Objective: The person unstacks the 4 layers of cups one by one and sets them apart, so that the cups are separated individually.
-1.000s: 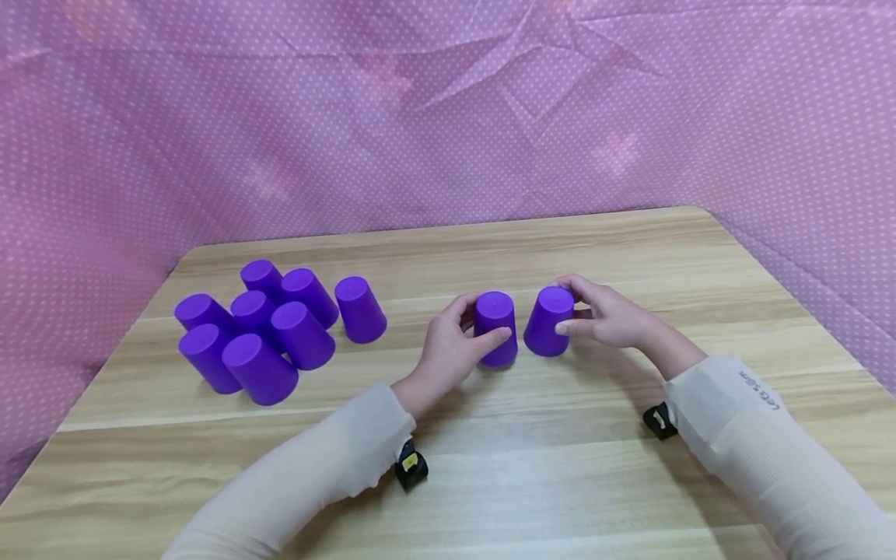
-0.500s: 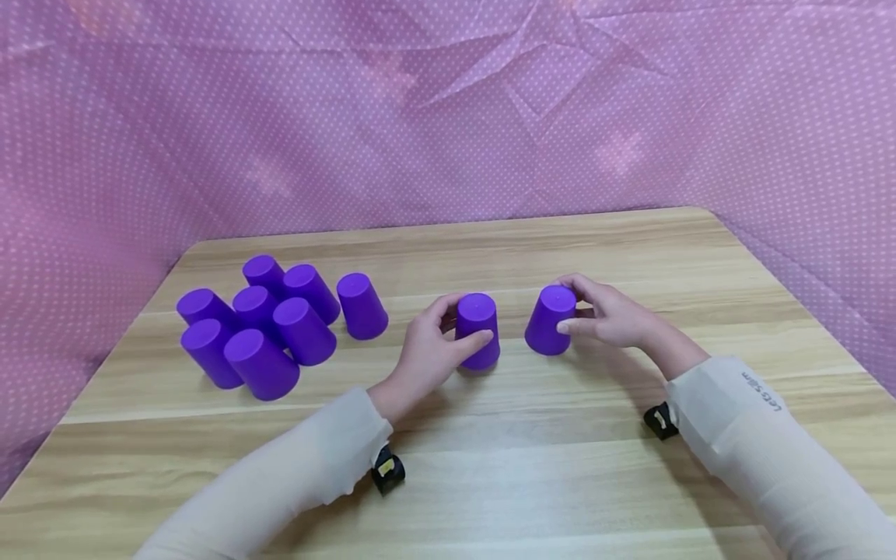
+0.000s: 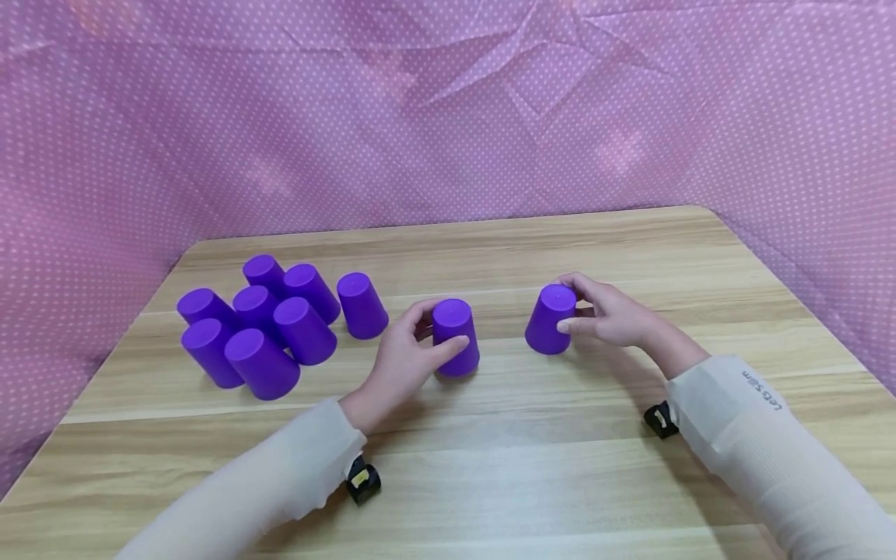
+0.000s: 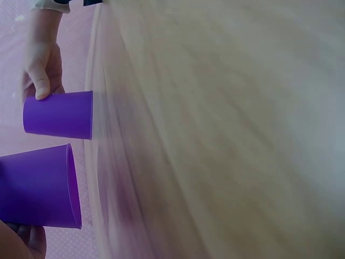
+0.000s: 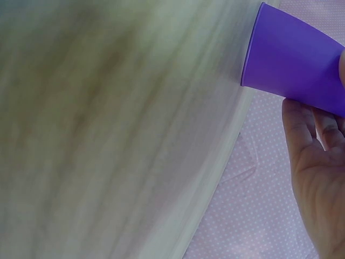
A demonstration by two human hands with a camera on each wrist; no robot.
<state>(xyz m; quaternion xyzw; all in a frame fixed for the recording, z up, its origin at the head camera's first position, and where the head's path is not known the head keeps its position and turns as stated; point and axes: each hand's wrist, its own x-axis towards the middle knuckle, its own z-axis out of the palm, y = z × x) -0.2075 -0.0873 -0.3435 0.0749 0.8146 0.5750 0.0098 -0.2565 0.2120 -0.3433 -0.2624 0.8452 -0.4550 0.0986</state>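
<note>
My left hand (image 3: 406, 354) grips a purple cup (image 3: 456, 342) turned mouth down, thumb on the near side and fingers behind. In the left wrist view a sliver of that cup's (image 4: 38, 186) inside shows at the rim; I cannot tell whether it is lifted or tilted. To its right, a second upside-down purple cup (image 3: 546, 327) is held between thumb and fingers of my right hand (image 3: 605, 311). A gap of wooden table lies between the two cups. The right wrist view shows the right-hand cup (image 5: 294, 59) with fingers beneath its side.
Several more purple cups (image 3: 262, 365) stand upside down in a close group on the left of the wooden table (image 3: 518, 482). One cup (image 3: 362, 307) stands slightly apart, near my left hand. A pink dotted cloth (image 3: 448, 117) hangs behind and around the table.
My left hand has moved left and slightly nearer with its cup, widening the gap between the two held cups. The right hand and its cup have stayed nearly still.
</note>
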